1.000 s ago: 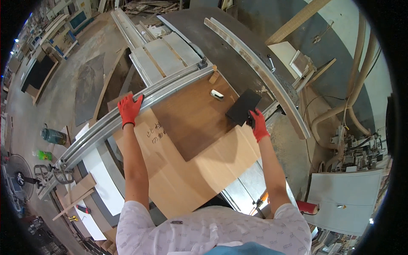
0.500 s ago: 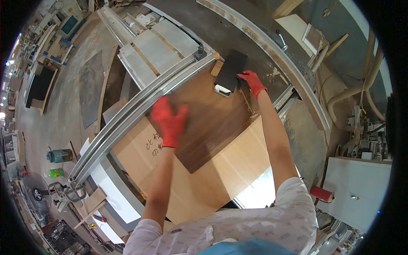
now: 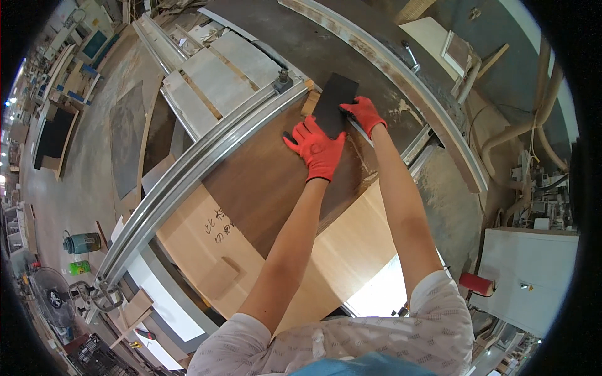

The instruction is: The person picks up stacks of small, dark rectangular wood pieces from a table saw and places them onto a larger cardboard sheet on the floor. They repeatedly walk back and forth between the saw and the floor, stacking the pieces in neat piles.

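Both my hands wear red work gloves with dark fingertips. A narrow black board (image 3: 337,94) lies lengthwise away from me on a brown wood-grain panel. My left hand (image 3: 316,150) is curved over its near end, fingers on the left and thumb at the right side, and covers that end. At the board's right edge my right hand (image 3: 364,114) grips with fingers bent over it. The brown panel (image 3: 251,188) rests against a long metal rail, and a small wooden block (image 3: 310,103) sits beside the black board's left edge.
A pale wooden board (image 3: 207,257) with handwriting lies nearer me. The metal rail (image 3: 207,160) runs diagonally on the left, by a grey sliding table (image 3: 219,81). A long curved-looking beam (image 3: 401,75) spans the upper right. A fan (image 3: 53,297) and bottles (image 3: 81,243) stand at left.
My left hand has moved right and away from me, from over the brown panel onto the black board's near end. My right hand has shifted slightly left along the board's edge.
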Tool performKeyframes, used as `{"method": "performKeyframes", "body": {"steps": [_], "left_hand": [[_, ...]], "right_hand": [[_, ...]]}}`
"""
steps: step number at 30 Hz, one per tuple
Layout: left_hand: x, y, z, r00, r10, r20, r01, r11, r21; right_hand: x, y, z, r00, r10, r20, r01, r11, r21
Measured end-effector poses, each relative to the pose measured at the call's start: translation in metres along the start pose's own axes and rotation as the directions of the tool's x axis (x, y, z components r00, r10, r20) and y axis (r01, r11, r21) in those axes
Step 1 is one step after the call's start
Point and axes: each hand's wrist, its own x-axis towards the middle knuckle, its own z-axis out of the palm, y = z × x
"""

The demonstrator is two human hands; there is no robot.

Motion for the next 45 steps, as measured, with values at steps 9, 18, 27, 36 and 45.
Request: {"method": "performKeyframes", "body": {"steps": [9, 18, 27, 36, 45], "left_hand": [[0.010, 0.021, -0.001, 0.992, 0.061, 0.114, -0.080, 0.982, 0.172], [0.023, 0.006, 0.019, 0.973, 0.193, 0.128, -0.201, 0.978, 0.055], [0.027, -0.002, 0.020, 0.969, 0.189, 0.157, -0.210, 0.970, 0.124], [0.040, -0.003, 0.011, 0.954, 0.271, 0.128, -0.269, 0.963, -0.031], [0.049, -0.007, 0.017, 0.964, 0.248, 0.098, -0.242, 0.968, -0.066]], "right_hand": [[0.028, 0.049, 0.007, 1.000, -0.018, -0.017, 0.019, 0.996, 0.087], [-0.022, 0.000, 0.009, 0.910, -0.201, -0.362, 0.085, 0.947, -0.311], [-0.105, -0.175, 0.145, 0.564, -0.824, 0.063, 0.820, 0.549, -0.164], [-0.071, -0.233, 0.225, 0.627, -0.656, 0.419, 0.776, 0.484, -0.403], [-0.065, -0.236, 0.224, 0.629, -0.659, 0.412, 0.777, 0.548, -0.310]]}}
